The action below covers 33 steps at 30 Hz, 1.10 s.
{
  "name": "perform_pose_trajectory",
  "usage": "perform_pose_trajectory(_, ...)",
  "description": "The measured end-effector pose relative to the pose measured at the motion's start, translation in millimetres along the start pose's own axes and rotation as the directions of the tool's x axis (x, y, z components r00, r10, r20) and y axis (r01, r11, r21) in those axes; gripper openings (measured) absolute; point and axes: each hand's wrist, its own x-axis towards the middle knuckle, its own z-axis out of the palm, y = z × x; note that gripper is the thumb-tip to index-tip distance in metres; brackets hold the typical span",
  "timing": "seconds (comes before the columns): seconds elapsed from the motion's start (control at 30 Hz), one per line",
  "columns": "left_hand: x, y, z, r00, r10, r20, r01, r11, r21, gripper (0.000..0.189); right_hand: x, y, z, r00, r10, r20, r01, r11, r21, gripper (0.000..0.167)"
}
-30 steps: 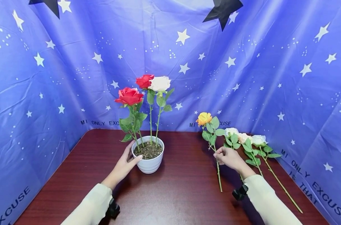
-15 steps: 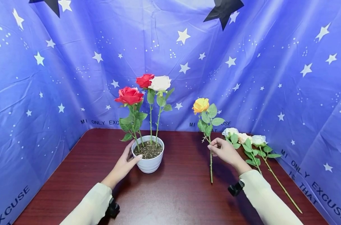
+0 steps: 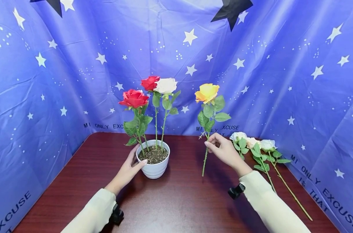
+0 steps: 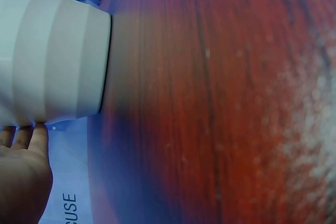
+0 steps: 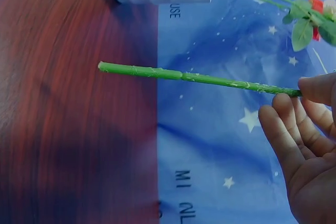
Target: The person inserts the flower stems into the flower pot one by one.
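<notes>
A white ribbed flower pot (image 3: 154,170) filled with soil stands on the table, bearing two red roses (image 3: 133,98) and a white rose (image 3: 166,86) upright. My left hand (image 3: 128,170) holds the pot's left side, thumb at the front rim and fingers round the side; in the left wrist view its fingers (image 4: 38,139) touch the wall. To the right of the pot, my right hand (image 3: 224,150) pinches the stem of a yellow rose (image 3: 206,93), held nearly upright above the table. The stem's bare lower end (image 5: 136,71) points downward in the right wrist view, apart from the pot.
Several pale roses (image 3: 253,143) lie on the right of the dark red wooden table (image 3: 176,200), stems toward the front right. A blue star-printed curtain (image 3: 153,42) encloses the back and sides.
My right hand has lifted the yellow rose from beside the lying roses and moved it left toward the pot. The left hand and the pot stay in place.
</notes>
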Motion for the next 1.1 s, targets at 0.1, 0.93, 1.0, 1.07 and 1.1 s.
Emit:
perform_pose_trajectory(0.1, -0.1, 0.0, 0.1, 1.0, -0.004, -0.001, 0.004, 1.0, 0.003, 0.076, 3.2, -6, 3, 1.0, -0.022, -0.001, 0.022, 1.0, 0.004, 0.016)
perform_pose_trajectory(0.93, -0.2, 1.9, 0.6, 1.0, -0.003, -0.009, 0.003, 1.0, -0.001, 0.076, 33.5, -115, 33, 0.978, -0.193, -0.083, 0.207, 0.957, 0.203, 0.009)
perform_pose_trajectory(1.0, -0.4, 1.7, 0.3, 1.0, -0.004, -0.006, 0.004, 1.0, 0.0, 0.075, 35.5, -117, 37, 0.975, -0.205, -0.087, 0.22, 0.948, 0.23, 0.009)
perform_pose_trajectory(1.07, -0.3, 1.4, 0.1, 1.0, -0.004, -0.005, 0.004, 1.0, -0.002, 0.075, 36.7, -119, 41, 0.973, -0.212, -0.089, 0.228, 0.942, 0.248, 0.009)
perform_pose_trajectory(1.1, -0.3, 1.3, -0.1, 1.0, -0.004, -0.004, 0.004, 1.0, -0.002, 0.076, 37.6, -120, 43, 0.972, -0.216, -0.092, 0.233, 0.938, 0.258, 0.009)
